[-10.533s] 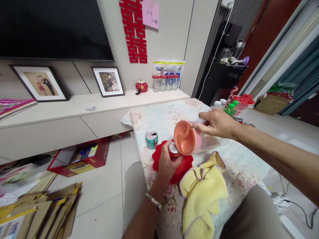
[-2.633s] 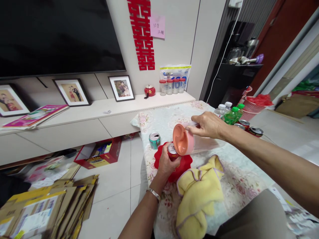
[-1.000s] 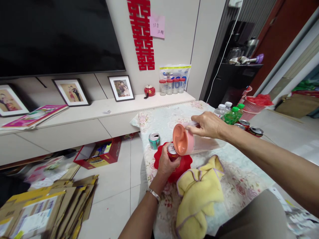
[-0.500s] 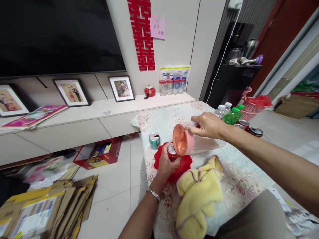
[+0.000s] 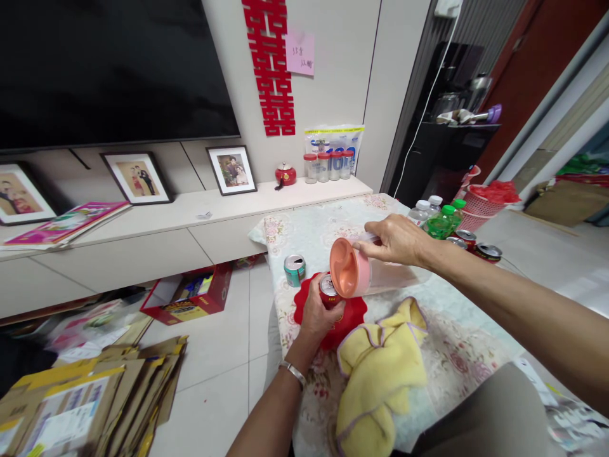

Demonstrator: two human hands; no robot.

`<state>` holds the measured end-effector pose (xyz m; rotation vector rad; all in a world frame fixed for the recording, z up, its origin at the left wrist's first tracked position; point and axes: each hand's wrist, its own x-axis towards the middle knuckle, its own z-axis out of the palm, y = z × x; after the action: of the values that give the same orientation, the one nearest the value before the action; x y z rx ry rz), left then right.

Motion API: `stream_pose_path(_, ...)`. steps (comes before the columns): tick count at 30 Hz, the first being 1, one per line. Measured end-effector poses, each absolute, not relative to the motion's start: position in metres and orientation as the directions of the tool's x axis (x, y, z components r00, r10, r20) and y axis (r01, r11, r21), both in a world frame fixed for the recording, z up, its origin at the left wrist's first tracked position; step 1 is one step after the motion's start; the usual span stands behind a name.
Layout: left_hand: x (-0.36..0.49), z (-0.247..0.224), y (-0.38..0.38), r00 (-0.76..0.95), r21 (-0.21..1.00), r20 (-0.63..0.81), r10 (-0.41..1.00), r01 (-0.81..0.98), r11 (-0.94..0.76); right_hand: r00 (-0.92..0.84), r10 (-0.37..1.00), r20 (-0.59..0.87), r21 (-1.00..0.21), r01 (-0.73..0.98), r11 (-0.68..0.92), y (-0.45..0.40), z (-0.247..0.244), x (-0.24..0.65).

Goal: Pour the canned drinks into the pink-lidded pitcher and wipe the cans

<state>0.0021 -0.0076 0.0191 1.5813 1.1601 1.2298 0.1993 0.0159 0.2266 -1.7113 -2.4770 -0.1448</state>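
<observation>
"What does the left hand (image 5: 320, 314) have?"

"A red can (image 5: 328, 287). The grip is wrapped around its side, thumb and fingers pressed to it, with the silver top facing up. It's over the red mat (image 5: 354, 314), though the hand hides its base. There's a bracelet (image 5: 294, 373) on that wrist."

"And the right hand (image 5: 397, 238)?"

"That grip is curled around the handle of a clear jug (image 5: 390, 276), with the thumb by the edge of the orange lid (image 5: 345, 268). The jug is tipped onto its side, lid end toward the red can."

"Does the lid touch the can?"

"Its rim overlaps the can's top from up here, but I can't tell if they touch. I can't tell either whether the jug's body rests on the counter (image 5: 311, 235)."

"What else is on there?"

"A teal can (image 5: 295, 271) stands upright just beside the mat, on its far left side, its top hole showing. A yellow cloth (image 5: 385, 368) lies bunched up nearer the person, one corner by the mat. The flowered cover shows around them."

"And off to the right?"

"Past the right forearm there are bottles with white caps (image 5: 422, 212), green bottles (image 5: 442, 222) and a few more cans (image 5: 488, 252). A pink basket (image 5: 483, 198) is just behind those."
</observation>
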Motion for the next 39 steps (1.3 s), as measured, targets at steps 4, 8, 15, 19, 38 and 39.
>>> stream_pose_path(4,0.0016,0.0189,-0.0076,0.11,0.95,0.234,0.966,0.184,-0.251,-0.35,0.924,0.154,0.007,0.936,0.353,0.0159,0.2262,0.2001)
stream_pose_path(8,0.0013,0.0175,-0.0066,0.117,0.946,0.25,0.961,0.184,-0.268,-0.345,0.925,0.16,0.007,0.937,0.348,0.0164,0.2256,0.2002)
stream_pose_path(15,0.0012,0.0146,-0.0055,0.124,0.941,0.258,0.958,0.192,-0.278,-0.339,0.927,0.161,-0.007,0.939,0.345,0.0161,0.2265,0.1996)
stream_pose_path(19,0.0011,0.0137,-0.0052,0.121,0.94,0.262,0.957,0.191,-0.282,-0.34,0.926,0.166,-0.009,0.938,0.347,0.016,0.2261,0.1996)
stream_pose_path(38,0.0009,0.014,-0.0055,0.117,0.943,0.253,0.96,0.192,-0.272,-0.336,0.929,0.158,0.014,0.941,0.338,0.0179,0.2242,0.2005)
stream_pose_path(39,0.0009,0.0142,-0.0055,0.119,0.944,0.251,0.961,0.191,-0.27,-0.336,0.929,0.156,0.017,0.941,0.338,0.0179,0.2242,0.2004)
